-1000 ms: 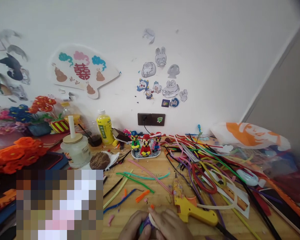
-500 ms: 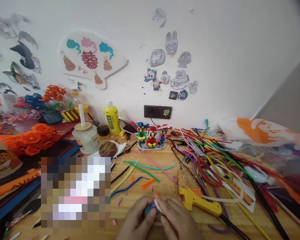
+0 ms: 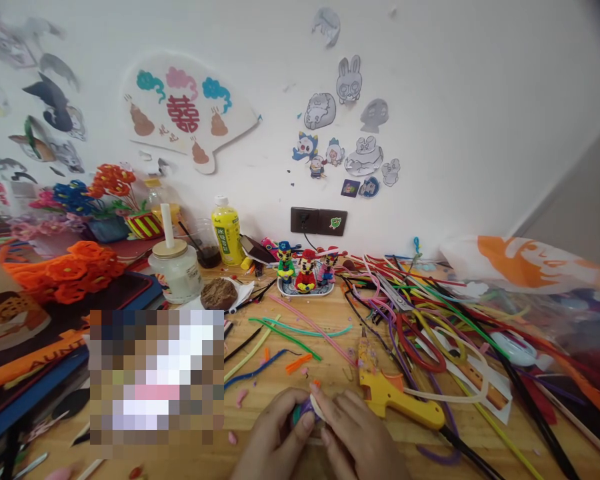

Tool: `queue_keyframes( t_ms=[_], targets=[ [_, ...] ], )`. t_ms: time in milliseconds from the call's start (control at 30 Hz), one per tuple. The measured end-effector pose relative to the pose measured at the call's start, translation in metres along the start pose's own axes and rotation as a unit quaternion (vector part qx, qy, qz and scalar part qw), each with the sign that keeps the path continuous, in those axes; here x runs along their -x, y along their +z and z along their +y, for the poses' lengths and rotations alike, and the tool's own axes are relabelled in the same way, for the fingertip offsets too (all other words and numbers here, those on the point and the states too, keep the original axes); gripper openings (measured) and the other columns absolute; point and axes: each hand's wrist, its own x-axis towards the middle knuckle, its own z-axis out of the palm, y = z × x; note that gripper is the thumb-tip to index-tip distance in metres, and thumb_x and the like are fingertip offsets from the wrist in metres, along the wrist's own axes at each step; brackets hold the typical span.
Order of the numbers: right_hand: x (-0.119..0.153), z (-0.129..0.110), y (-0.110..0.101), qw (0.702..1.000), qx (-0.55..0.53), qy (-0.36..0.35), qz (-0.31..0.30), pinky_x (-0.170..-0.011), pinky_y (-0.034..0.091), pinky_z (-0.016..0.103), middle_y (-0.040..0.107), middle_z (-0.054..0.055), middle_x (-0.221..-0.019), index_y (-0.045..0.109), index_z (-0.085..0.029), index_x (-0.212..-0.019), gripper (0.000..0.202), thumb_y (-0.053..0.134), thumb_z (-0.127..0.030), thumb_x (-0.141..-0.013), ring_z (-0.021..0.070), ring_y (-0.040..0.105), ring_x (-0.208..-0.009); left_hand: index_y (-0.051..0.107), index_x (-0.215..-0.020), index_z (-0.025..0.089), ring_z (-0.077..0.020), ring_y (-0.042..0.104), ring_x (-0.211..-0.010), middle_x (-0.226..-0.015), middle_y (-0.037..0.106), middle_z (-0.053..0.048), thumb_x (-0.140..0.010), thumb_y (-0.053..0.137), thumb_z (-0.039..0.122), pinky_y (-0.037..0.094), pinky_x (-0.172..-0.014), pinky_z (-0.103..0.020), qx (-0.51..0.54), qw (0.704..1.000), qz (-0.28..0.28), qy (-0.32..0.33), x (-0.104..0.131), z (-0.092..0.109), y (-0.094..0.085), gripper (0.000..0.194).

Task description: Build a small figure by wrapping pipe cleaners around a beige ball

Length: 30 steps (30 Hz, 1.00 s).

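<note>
At the front edge of the table, my left hand (image 3: 276, 433) and my right hand (image 3: 359, 433) meet around a small purple, teal and white craft piece (image 3: 304, 408) with an orange bit at its top. Fingers cover most of it, so its exact kind is hidden. My left thumb presses on its near side, while my right fingers pinch the white part. Just right of my right hand lies a yellow hot glue gun (image 3: 405, 403). Orange scraps (image 3: 299, 363) and a blue pipe cleaner (image 3: 255, 370) rest beyond my hands.
Three small figures (image 3: 306, 273) stand on a patterned tray by the wall. Tangled pipe cleaners, scissors (image 3: 423, 343) and a white mouse (image 3: 513, 348) crowd the right. A yellow-labelled bottle (image 3: 227, 233), a candle jar (image 3: 174, 273) and orange flowers (image 3: 75, 273) stand left. A blurred patch hides part of the table.
The view has shifted slightly, so the wall and table items appear a little further right. Both hands stay around the craft piece with only a slight change in finger position.
</note>
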Motion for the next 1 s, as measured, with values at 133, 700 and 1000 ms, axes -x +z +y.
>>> queue_keyframes(
  t_ms=[133,700,1000],
  targets=[
    [0.0013,-0.0007,0.0007,1.0,-0.015,0.014,0.019,-0.06,0.05,0.028,0.066,0.009,-0.083,0.028,-0.015,-0.134,0.047,0.036,-0.019,-0.088,0.0197,0.06,-0.072,0.059,-0.086,0.015,-0.0217,0.057,-0.082,-0.084,0.063,-0.008,-0.079,0.048,0.035,0.045,-0.076,-0.032,0.007,1.0,-0.006,0.007,-0.0011,-0.0012,0.0006,0.024],
    [0.0051,0.0044,0.0015,0.995,-0.089,0.026,0.037,-0.061,0.052,0.028,0.066,0.007,-0.084,0.031,-0.02,-0.132,0.054,0.039,-0.009,-0.08,0.0191,0.06,-0.072,0.061,-0.09,0.018,-0.0217,0.058,-0.087,-0.088,0.065,-0.006,-0.078,0.053,0.033,0.044,-0.079,-0.03,0.056,0.998,-0.008,0.013,-0.0015,-0.0031,-0.0005,0.021],
    [0.0031,0.0046,0.0005,0.997,-0.07,0.004,0.043,-0.054,0.051,0.027,0.065,0.007,-0.073,0.037,-0.018,-0.129,0.056,0.038,-0.003,-0.075,0.0189,0.058,-0.063,0.063,-0.089,0.02,-0.0208,0.058,-0.089,-0.088,0.066,-0.004,-0.076,0.056,0.033,0.043,-0.081,-0.028,0.084,0.996,-0.007,0.01,-0.0025,-0.005,-0.0018,0.019]
  ],
)
